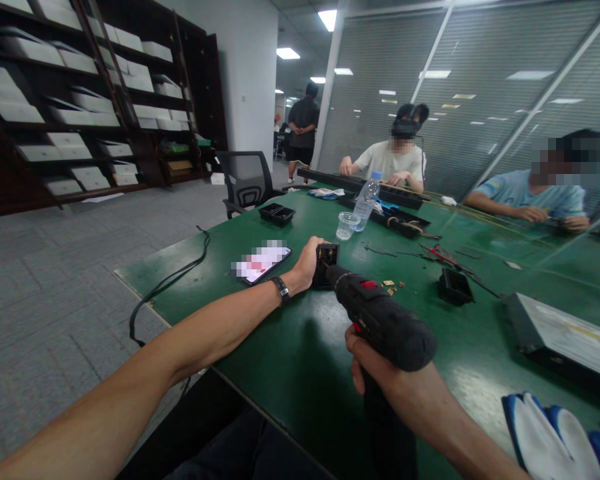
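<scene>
- The small black box (327, 265) stands on the green table (290, 360), a little above the middle of the view, with its open side turned to the camera.
- The left hand (307, 263) is at 9 o'clock of the box and grasps its left side, fingers wrapped around it; a dark wristband (281, 289) sits on the wrist.
- The right hand (380, 373) is clenched around the grip of a black electric screwdriver (380, 317), which lies at 5 o'clock from the box.
- The tip of the screwdriver points to 11 o'clock and reaches into the open side of the box; I cannot tell if the tip touches a screw.
- A phone (261, 262) lies flat on the table at 9 o'clock of the left hand, just beside it.
- Some small loose parts (393, 287) lie at 3 o'clock of the box, near it.
- A second small black housing (455, 287) lies further at 3 o'clock, well apart from the box.
- A clear plastic cup (347, 225) and a water bottle (367, 200) stand at 1 o'clock of the box.
- A black tray (277, 213) stands at 11 o'clock, near the table edge.
- A flat metal drive (565, 337) lies at the right side of the table, and white and blue gloves (555, 437) lie at 4 o'clock, in the lower right corner.
- A black cable (173, 280) hangs over the left table edge.
- Two other persons sit at the far side of the table, their hands on their own work.
</scene>
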`<state>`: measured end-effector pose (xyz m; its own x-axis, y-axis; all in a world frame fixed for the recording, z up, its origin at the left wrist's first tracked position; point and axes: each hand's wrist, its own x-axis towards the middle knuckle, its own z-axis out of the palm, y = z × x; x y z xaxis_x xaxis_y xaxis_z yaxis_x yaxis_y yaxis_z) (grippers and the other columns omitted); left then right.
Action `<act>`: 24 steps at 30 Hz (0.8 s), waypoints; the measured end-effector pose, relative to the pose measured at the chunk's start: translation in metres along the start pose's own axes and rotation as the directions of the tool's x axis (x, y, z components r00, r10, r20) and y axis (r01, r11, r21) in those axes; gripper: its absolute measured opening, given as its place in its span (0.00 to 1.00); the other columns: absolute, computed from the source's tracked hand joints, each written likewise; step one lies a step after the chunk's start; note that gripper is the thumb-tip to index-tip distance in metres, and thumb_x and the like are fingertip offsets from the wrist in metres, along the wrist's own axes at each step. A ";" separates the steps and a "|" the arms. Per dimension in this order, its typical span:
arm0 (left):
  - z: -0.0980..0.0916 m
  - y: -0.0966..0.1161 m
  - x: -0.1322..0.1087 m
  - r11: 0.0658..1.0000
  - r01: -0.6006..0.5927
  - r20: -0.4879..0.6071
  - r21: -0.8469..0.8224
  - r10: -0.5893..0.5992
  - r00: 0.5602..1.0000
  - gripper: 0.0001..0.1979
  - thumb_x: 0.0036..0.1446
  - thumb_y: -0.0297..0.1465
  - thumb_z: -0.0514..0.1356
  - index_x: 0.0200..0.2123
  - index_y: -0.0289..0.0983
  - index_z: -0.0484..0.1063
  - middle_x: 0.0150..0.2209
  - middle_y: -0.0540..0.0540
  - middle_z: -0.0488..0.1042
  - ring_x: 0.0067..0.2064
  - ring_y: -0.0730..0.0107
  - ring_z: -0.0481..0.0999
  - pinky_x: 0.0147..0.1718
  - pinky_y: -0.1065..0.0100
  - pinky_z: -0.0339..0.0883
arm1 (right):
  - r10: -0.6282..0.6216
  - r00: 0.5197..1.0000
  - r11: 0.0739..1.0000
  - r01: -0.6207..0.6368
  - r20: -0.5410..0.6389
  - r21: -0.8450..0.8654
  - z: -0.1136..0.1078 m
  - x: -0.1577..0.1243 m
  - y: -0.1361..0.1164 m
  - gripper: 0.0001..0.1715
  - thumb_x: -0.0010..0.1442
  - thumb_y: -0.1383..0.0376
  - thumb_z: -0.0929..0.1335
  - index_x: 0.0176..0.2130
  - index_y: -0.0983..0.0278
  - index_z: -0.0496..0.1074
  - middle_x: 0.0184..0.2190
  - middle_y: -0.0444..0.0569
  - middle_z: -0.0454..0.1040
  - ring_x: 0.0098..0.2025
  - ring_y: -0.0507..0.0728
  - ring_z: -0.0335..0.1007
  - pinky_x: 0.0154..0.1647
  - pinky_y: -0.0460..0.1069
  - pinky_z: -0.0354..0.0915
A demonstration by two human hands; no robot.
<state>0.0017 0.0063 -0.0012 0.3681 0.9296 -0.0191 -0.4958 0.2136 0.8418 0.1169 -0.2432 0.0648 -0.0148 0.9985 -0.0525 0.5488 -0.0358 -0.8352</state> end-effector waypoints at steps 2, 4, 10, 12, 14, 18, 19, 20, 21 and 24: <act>0.000 0.000 0.000 1.000 0.002 0.004 0.000 -0.002 1.000 0.17 0.66 0.45 0.57 0.35 0.39 0.75 0.28 0.45 0.76 0.29 0.63 0.75 0.28 0.66 0.68 | 0.009 1.000 1.000 -0.009 -0.001 0.003 -0.001 0.000 -0.002 0.19 0.69 0.50 0.65 0.31 0.57 0.72 0.20 0.44 0.76 0.27 0.58 0.73 0.38 0.54 0.68; 0.000 0.000 -0.001 1.000 0.000 0.009 0.000 0.000 1.000 0.17 0.66 0.45 0.57 0.35 0.39 0.75 0.28 0.45 0.77 0.29 0.63 0.75 0.29 0.66 0.69 | 0.018 1.000 1.000 -0.018 0.006 0.002 -0.002 0.000 -0.003 0.20 0.68 0.49 0.65 0.31 0.57 0.73 0.20 0.45 0.76 0.26 0.58 0.72 0.37 0.54 0.67; 0.002 0.001 -0.002 1.000 -0.010 0.008 -0.010 0.010 1.000 0.16 0.67 0.43 0.57 0.35 0.38 0.75 0.29 0.46 0.77 0.29 0.64 0.76 0.30 0.66 0.68 | 0.037 0.999 0.999 -0.037 0.017 -0.024 -0.002 -0.001 -0.005 0.21 0.69 0.49 0.64 0.30 0.57 0.70 0.21 0.45 0.76 0.28 0.58 0.72 0.39 0.55 0.67; 0.002 0.002 -0.002 1.000 -0.008 0.012 -0.008 0.008 1.000 0.16 0.67 0.43 0.56 0.35 0.38 0.76 0.30 0.45 0.77 0.30 0.63 0.77 0.29 0.66 0.68 | 0.035 0.999 0.999 -0.034 0.026 -0.027 -0.001 -0.001 -0.004 0.23 0.71 0.49 0.64 0.28 0.57 0.70 0.21 0.46 0.76 0.28 0.57 0.71 0.39 0.55 0.66; 0.002 0.002 -0.002 1.000 0.000 0.012 -0.007 0.000 1.000 0.17 0.67 0.44 0.57 0.35 0.38 0.76 0.30 0.44 0.77 0.30 0.62 0.77 0.30 0.66 0.69 | 0.033 0.999 0.999 -0.032 0.029 -0.024 -0.001 -0.001 -0.004 0.25 0.72 0.49 0.64 0.27 0.57 0.70 0.21 0.47 0.76 0.28 0.57 0.71 0.38 0.55 0.66; 0.001 0.002 -0.001 1.000 0.008 0.006 -0.018 -0.008 1.000 0.16 0.66 0.44 0.58 0.35 0.38 0.76 0.29 0.45 0.77 0.29 0.63 0.76 0.30 0.66 0.69 | 0.024 1.000 0.999 -0.024 0.004 -0.022 -0.002 -0.001 -0.006 0.23 0.69 0.50 0.65 0.26 0.57 0.69 0.20 0.47 0.76 0.26 0.58 0.71 0.37 0.55 0.67; 0.001 0.001 -0.001 1.000 0.008 0.006 -0.017 -0.008 1.000 0.16 0.66 0.44 0.58 0.35 0.38 0.76 0.29 0.46 0.77 0.29 0.64 0.75 0.30 0.66 0.69 | 0.023 1.000 0.999 -0.023 0.002 -0.026 -0.002 -0.001 -0.007 0.22 0.68 0.50 0.65 0.26 0.57 0.69 0.20 0.47 0.75 0.26 0.58 0.71 0.37 0.55 0.67; 0.001 0.001 -0.001 1.000 0.007 0.008 -0.014 -0.007 1.000 0.16 0.66 0.44 0.57 0.35 0.38 0.76 0.29 0.45 0.77 0.29 0.64 0.75 0.30 0.66 0.69 | 0.026 1.000 0.999 -0.026 0.005 -0.029 -0.002 -0.001 -0.008 0.22 0.68 0.49 0.65 0.26 0.57 0.69 0.20 0.47 0.75 0.26 0.58 0.71 0.37 0.55 0.67; 0.001 0.001 -0.001 1.000 0.006 0.009 -0.010 -0.006 1.000 0.17 0.66 0.44 0.57 0.35 0.38 0.76 0.29 0.45 0.77 0.29 0.64 0.75 0.30 0.66 0.68 | 0.032 0.999 0.999 -0.031 0.011 -0.030 -0.002 -0.001 -0.009 0.22 0.67 0.49 0.65 0.26 0.57 0.69 0.20 0.47 0.75 0.26 0.58 0.71 0.37 0.55 0.67; 0.002 0.001 -0.002 1.000 -0.003 0.007 -0.004 0.003 1.000 0.17 0.67 0.44 0.57 0.34 0.38 0.76 0.29 0.46 0.76 0.29 0.64 0.75 0.30 0.66 0.68 | 0.043 0.999 0.999 -0.042 0.033 -0.017 -0.002 -0.001 -0.010 0.24 0.68 0.48 0.64 0.25 0.57 0.69 0.21 0.47 0.76 0.28 0.57 0.71 0.38 0.54 0.67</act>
<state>0.0016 0.0044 0.0008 0.3720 0.9281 -0.0131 -0.5000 0.2123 0.8396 0.1135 -0.2440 0.0739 -0.0189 0.9942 -0.1061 0.5631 -0.0771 -0.8228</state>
